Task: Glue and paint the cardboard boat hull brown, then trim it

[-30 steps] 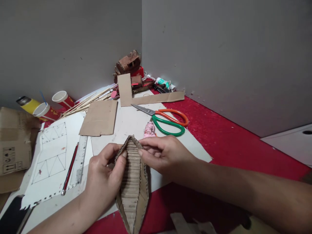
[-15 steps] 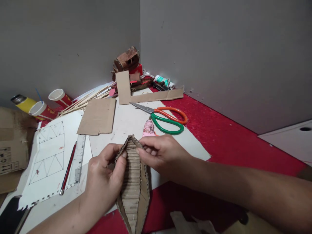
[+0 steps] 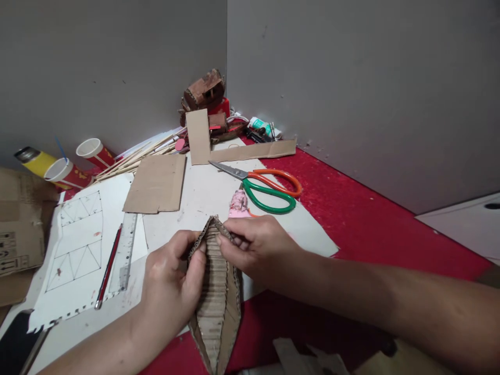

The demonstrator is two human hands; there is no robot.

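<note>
A boat-shaped cardboard hull (image 3: 214, 291) with ribbed corrugated lining is held above the near edge of the bench (image 3: 351, 219). The left hand (image 3: 170, 284) grips its left wall, fingers clenched on the rim; the right hand (image 3: 258, 250) pinches the right rim near the pointed tip. Beyond lie a pink lump (image 3: 238, 204) and scissors (image 3: 261, 186)
</note>
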